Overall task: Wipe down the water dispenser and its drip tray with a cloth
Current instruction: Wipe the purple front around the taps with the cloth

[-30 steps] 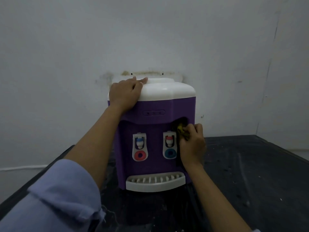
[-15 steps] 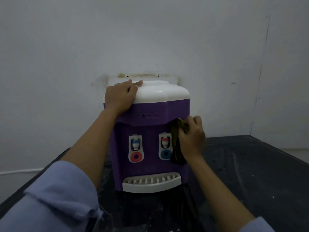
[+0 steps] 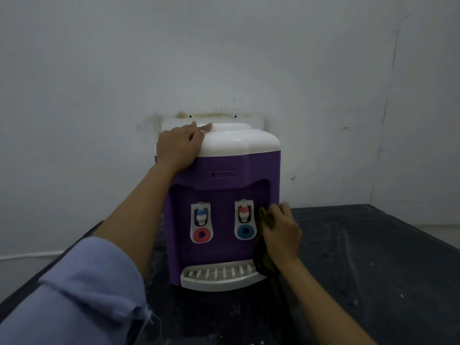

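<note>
A: Illumination?
B: Dim, flat, bluish; the wall (image 3: 224,58) is brightest at centre and darkens toward the corners.
A: Sharpness?
B: Soft throughout; right hand (image 3: 281,232) slightly blurred; wall lines lean near the right edge.

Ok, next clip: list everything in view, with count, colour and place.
black table: 1, black, across the lower view
stained wall: 1, white, behind the table
purple plastic water dispenser: 1, purple with white lid, on the table by the wall
white slotted drip tray: 1, white, at the dispenser's base
push taps: 2, white with red and blue rings, dispenser front
dark cloth: 1, dark olive, hanging at the front's right edge
left hand: 1, rests on the lid; light blue sleeve
right hand: 1, grips the cloth beside the blue-ringed tap
</note>
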